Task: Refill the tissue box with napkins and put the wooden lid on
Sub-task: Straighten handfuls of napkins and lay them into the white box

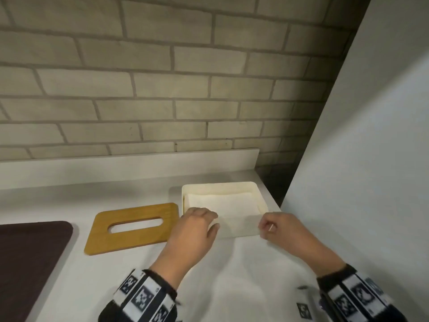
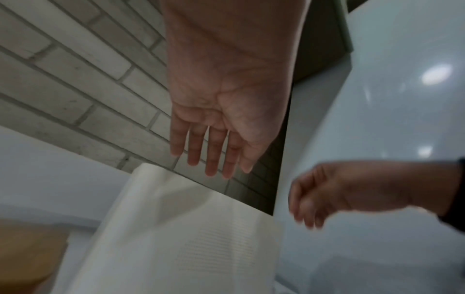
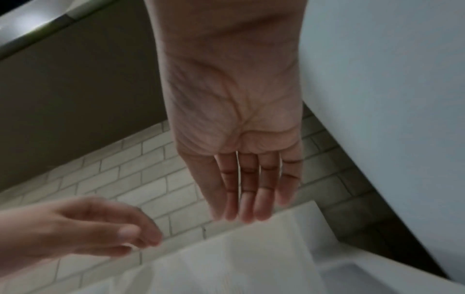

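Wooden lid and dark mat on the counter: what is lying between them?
Nothing: in the head view only bare white counter separates the wooden lid from the dark mat at its left.

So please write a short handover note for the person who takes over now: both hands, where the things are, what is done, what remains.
Left hand: open, fingers straight, at the box's near left corner.
Right hand: open, holds nothing, at the near right corner.
Tissue box: on the counter, napkins inside.
Wooden lid: flat on the counter, left of the box.
Done: napkins in.
Left: put the lid on.
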### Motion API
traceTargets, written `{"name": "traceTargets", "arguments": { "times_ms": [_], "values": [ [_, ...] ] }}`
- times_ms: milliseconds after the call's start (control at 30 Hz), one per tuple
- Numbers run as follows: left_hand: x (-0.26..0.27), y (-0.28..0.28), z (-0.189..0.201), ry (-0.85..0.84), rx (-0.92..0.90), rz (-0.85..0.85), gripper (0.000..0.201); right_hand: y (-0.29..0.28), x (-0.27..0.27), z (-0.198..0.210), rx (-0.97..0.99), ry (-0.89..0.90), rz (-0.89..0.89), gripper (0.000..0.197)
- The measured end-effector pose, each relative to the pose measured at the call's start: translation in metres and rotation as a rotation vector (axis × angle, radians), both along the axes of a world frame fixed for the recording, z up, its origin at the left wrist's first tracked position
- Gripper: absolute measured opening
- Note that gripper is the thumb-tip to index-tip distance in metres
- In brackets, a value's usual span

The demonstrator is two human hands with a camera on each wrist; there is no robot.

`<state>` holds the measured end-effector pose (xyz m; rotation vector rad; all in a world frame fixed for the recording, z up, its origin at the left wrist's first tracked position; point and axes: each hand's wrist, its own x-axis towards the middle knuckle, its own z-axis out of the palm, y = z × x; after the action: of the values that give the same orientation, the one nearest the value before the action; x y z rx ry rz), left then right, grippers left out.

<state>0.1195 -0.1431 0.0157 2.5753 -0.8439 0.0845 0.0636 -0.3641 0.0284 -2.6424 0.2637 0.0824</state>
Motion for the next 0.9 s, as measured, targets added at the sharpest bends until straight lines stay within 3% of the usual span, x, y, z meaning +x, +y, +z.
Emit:
{"name": "traceTargets", "arguments": {
  "times_ms": [100,233,300,467,567,633,733,767,800,900],
  "values": [
    [-0.032,0.022,-0.008,0.062,-0.069,0.058,0.032,-0.010,-0.019,-0.033,-0.101,0.324,0.145,0.038],
    [-0.057,0.038,-0.017,0.127,-0.078,0.123,0.033,-0.008,-0.024,-0.048,-0.227,0.368,0.227,0.057],
    [-0.063,0.042,-0.019,0.143,-0.077,0.132,0.033,-0.005,-0.021,-0.046,-0.293,0.376,0.239,0.053],
    [-0.069,0.044,-0.018,0.196,-0.114,0.147,0.034,-0.006,-0.022,-0.045,-0.386,0.432,0.301,0.018],
    [-0.074,0.038,-0.019,0.294,-0.228,0.126,0.038,-0.008,-0.028,-0.026,-0.321,0.401,0.245,0.018],
    [-0.077,0.030,-0.021,0.427,-0.386,0.074,0.049,-0.002,-0.034,-0.002,-0.210,0.341,0.251,0.019],
    [-0.086,0.014,-0.020,0.773,-0.597,-0.044,0.077,0.022,-0.038,0.038,-0.008,0.222,0.356,0.022],
    [-0.089,0.008,-0.020,0.863,-0.646,-0.076,0.077,0.030,-0.037,0.046,0.053,0.173,0.389,0.022],
    [-0.091,0.004,-0.020,0.907,-0.683,-0.093,0.069,0.038,-0.035,0.052,0.122,0.127,0.411,0.020],
    [-0.093,0.001,-0.016,0.839,-0.741,0.028,0.013,0.052,-0.026,0.052,0.298,0.020,0.380,0.012]
  ]
}}
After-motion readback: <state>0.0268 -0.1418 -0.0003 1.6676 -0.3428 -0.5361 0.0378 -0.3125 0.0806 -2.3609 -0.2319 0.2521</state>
